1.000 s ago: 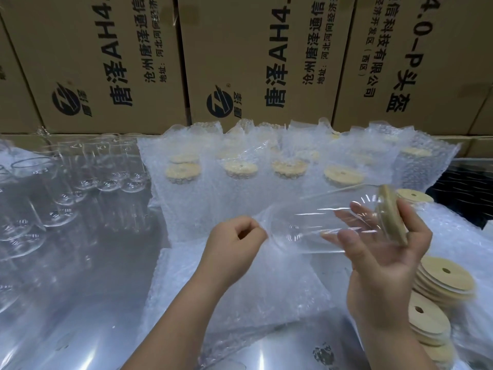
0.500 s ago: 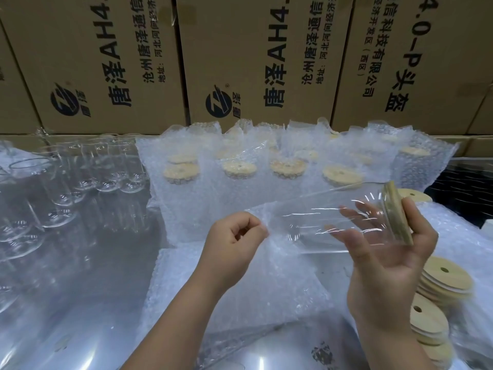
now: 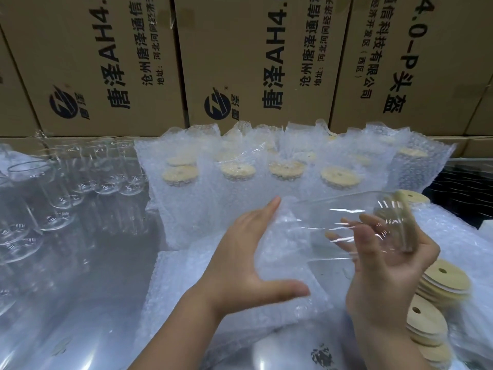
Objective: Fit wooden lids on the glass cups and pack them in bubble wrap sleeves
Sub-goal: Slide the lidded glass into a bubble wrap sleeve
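My right hand (image 3: 386, 284) grips a clear glass cup (image 3: 333, 217) lying sideways, a round wooden lid (image 3: 405, 217) fitted on its right end. The cup's base points left, at the mouth of a bubble wrap sleeve (image 3: 282, 265). My left hand (image 3: 240, 257) is spread wide against that sleeve, index finger up and thumb stretched low. Whether the base is inside the sleeve is unclear through the clear film.
Loose wooden lids (image 3: 442, 281) are stacked at the right, under my right hand. Empty glass cups (image 3: 53, 198) stand in rows at the left. Several lidded cups in bubble wrap (image 3: 234, 172) line the back, before a wall of cardboard boxes (image 3: 253, 62).
My left hand has gone from a closed pinch on the sleeve to a wide spread. The cup in my right hand has shifted slightly left and lower.
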